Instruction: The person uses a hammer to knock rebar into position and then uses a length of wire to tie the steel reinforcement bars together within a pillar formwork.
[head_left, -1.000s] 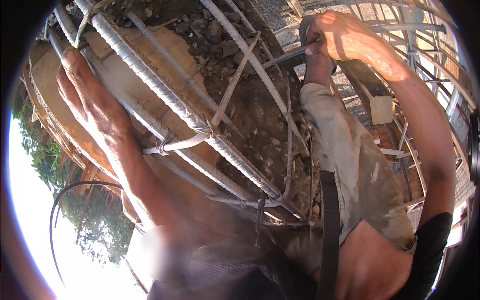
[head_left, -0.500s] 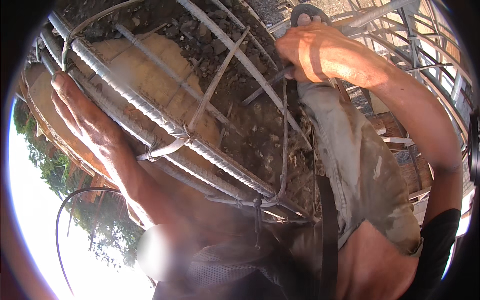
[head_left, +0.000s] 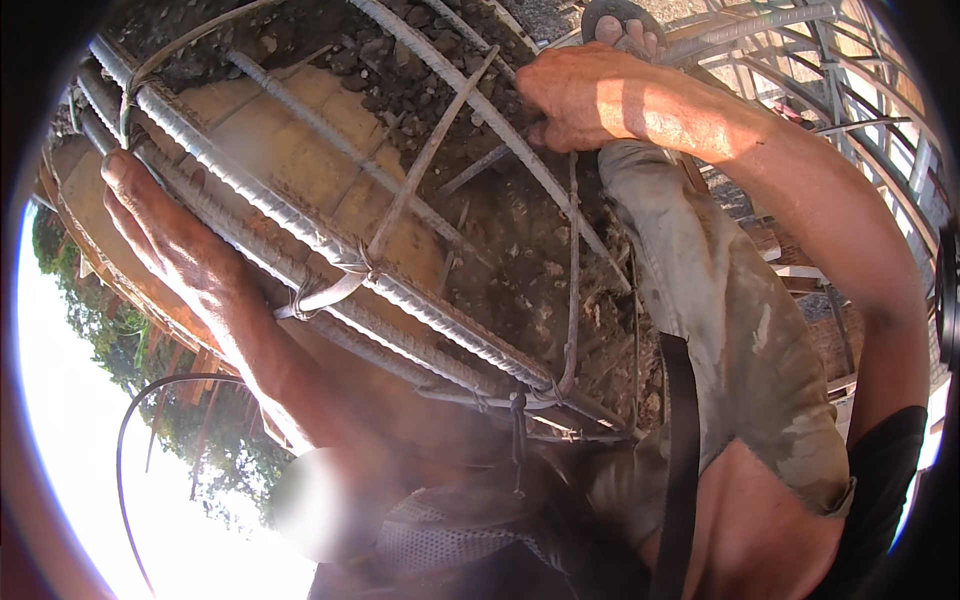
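Note:
My left hand (head_left: 190, 265) lies stretched along the outer side of a ribbed rebar (head_left: 240, 235), its upper fingertip beside a wire tie. Some of its fingers are partly hidden beneath it. At the upper middle, my right hand (head_left: 580, 100) is closed on a short grey metal bar (head_left: 470, 172). This bar slants down to the left, passing behind a long rebar (head_left: 490, 115) of the cage. Below the bar lies dark, wet-looking rubble (head_left: 510, 240) inside the cage. Thin stirrups (head_left: 415, 175) cross the long rebars and are tied with wire.
Tan boarding (head_left: 290, 130) stands behind the rebars. My trouser leg (head_left: 690, 260) is beside my right forearm, and a sandalled foot (head_left: 625, 30) shows past my right hand. More rebar cages (head_left: 850, 80) stand at upper right. Trees (head_left: 120, 330) are at far left.
My right hand has shifted left and slightly up, with the metal bar moving left along with it. More of the sandalled foot shows. My left hand stays on the rebar.

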